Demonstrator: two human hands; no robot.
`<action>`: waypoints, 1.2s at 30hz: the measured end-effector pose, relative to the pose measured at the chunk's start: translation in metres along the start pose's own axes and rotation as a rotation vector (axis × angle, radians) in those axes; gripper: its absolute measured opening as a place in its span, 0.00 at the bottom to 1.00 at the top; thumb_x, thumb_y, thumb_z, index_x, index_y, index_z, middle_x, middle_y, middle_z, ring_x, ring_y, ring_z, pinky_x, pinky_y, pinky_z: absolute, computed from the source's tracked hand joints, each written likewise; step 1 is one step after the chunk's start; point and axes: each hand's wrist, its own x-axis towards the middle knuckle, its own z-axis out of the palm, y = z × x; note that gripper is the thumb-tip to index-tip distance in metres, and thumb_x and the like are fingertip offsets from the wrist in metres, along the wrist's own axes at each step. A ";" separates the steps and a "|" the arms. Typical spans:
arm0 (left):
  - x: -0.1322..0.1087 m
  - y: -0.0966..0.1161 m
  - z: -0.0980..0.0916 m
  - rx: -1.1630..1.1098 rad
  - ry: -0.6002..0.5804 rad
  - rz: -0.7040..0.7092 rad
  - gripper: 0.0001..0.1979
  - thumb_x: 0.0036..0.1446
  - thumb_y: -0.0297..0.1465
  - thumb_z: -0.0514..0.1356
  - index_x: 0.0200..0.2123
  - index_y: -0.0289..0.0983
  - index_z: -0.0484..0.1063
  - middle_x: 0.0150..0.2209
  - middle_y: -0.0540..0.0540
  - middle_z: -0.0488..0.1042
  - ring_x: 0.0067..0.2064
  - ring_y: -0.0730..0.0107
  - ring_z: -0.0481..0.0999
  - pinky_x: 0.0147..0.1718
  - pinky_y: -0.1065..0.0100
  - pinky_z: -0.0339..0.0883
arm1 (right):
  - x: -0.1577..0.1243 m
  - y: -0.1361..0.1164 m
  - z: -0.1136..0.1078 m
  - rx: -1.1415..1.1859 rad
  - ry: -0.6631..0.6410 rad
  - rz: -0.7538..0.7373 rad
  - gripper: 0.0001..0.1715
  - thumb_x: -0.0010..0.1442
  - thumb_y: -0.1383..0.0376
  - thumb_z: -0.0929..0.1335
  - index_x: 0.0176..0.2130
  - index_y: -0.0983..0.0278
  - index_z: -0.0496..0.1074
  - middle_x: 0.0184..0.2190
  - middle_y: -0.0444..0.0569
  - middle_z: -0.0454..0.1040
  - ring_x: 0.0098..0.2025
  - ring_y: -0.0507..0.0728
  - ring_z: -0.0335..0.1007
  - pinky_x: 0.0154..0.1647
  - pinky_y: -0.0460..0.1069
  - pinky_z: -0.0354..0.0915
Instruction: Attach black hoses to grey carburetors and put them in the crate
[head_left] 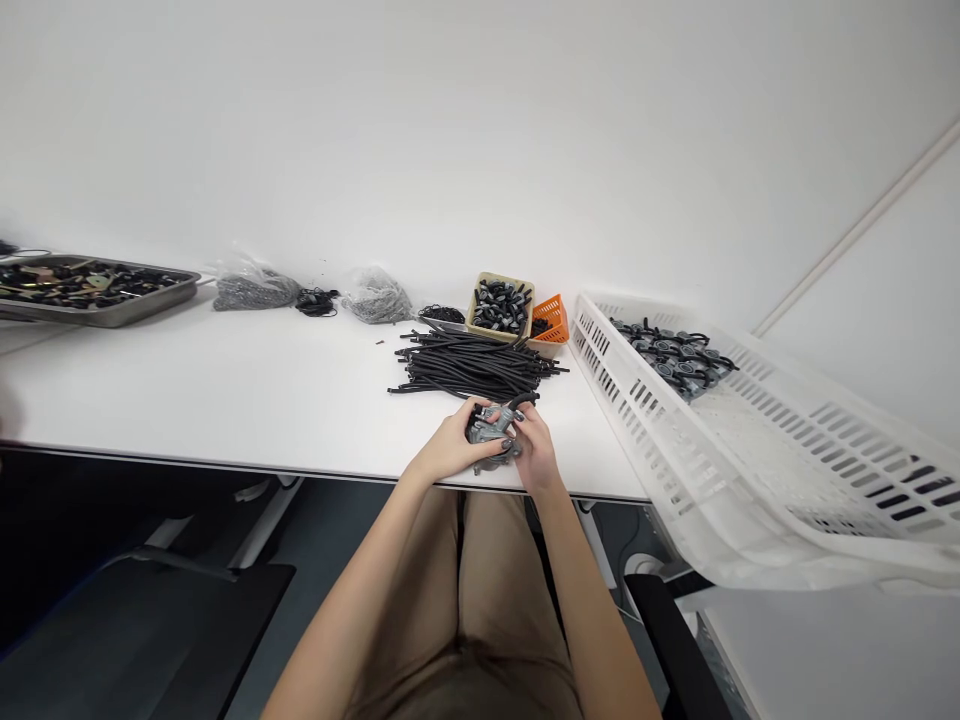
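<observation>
A grey metal carburetor [491, 428] with a short black piece of hose [523, 400] at its top is between my two hands, just above the table's front edge. My left hand [454, 445] is wrapped round its left side, with the thumb across the front. On the other side, my right hand [534, 448] grips it with bent fingers near the hose; some fingertips are hidden behind the part. Right behind my hands lies a pile of black rubber hoses [472, 365] on the white table [315, 400].
Behind the hoses stand a yellow basket [471, 318] of small grey-black parts and an orange basket [561, 318]. A white crate [622, 400] at right holds several carburetors [675, 355]. Plastic bags [255, 288] and a metal tray [150, 300] of parts sit further left.
</observation>
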 end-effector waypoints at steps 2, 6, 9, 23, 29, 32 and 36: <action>0.000 0.001 0.000 -0.001 -0.004 -0.003 0.28 0.50 0.40 0.67 0.53 0.41 0.65 0.51 0.43 0.78 0.54 0.54 0.76 0.56 0.55 0.67 | 0.000 0.000 0.000 0.009 0.002 0.003 0.13 0.54 0.57 0.71 0.37 0.59 0.65 0.33 0.45 0.80 0.37 0.58 0.76 0.38 0.51 0.70; -0.001 0.001 0.000 -0.009 -0.001 0.016 0.28 0.50 0.39 0.67 0.53 0.41 0.66 0.51 0.44 0.77 0.53 0.54 0.76 0.55 0.55 0.68 | 0.001 -0.001 0.001 0.019 0.003 0.005 0.16 0.53 0.57 0.72 0.35 0.58 0.64 0.32 0.45 0.80 0.35 0.58 0.76 0.38 0.51 0.70; 0.000 0.001 0.000 0.004 0.006 0.004 0.28 0.50 0.38 0.67 0.54 0.41 0.66 0.50 0.43 0.77 0.53 0.54 0.76 0.55 0.54 0.68 | 0.001 -0.001 0.002 0.013 0.006 0.003 0.17 0.52 0.57 0.73 0.35 0.58 0.63 0.32 0.45 0.81 0.35 0.58 0.77 0.40 0.53 0.71; 0.000 0.002 0.001 0.008 0.013 0.030 0.27 0.50 0.40 0.67 0.52 0.40 0.66 0.52 0.43 0.76 0.53 0.54 0.75 0.53 0.56 0.69 | 0.000 0.001 0.001 0.009 0.002 -0.024 0.20 0.51 0.60 0.75 0.37 0.57 0.63 0.33 0.43 0.81 0.36 0.56 0.78 0.40 0.51 0.71; -0.001 0.004 0.001 0.003 0.006 0.017 0.26 0.51 0.40 0.67 0.52 0.40 0.66 0.49 0.44 0.77 0.51 0.56 0.76 0.51 0.58 0.70 | 0.001 0.003 0.001 0.008 0.006 -0.028 0.17 0.54 0.58 0.74 0.37 0.57 0.63 0.34 0.44 0.81 0.37 0.56 0.78 0.42 0.51 0.72; -0.001 0.004 0.001 0.006 0.011 0.017 0.26 0.51 0.39 0.67 0.52 0.39 0.66 0.49 0.43 0.76 0.51 0.56 0.76 0.51 0.58 0.70 | 0.001 0.004 0.000 0.016 0.013 -0.025 0.17 0.54 0.57 0.74 0.39 0.57 0.65 0.34 0.44 0.81 0.38 0.57 0.78 0.43 0.51 0.72; -0.001 0.003 0.002 0.005 0.015 0.007 0.25 0.52 0.38 0.66 0.53 0.40 0.66 0.53 0.43 0.75 0.54 0.54 0.75 0.55 0.56 0.67 | 0.001 0.003 0.001 -0.009 0.005 -0.037 0.17 0.55 0.57 0.74 0.43 0.60 0.71 0.34 0.45 0.81 0.39 0.57 0.77 0.43 0.50 0.70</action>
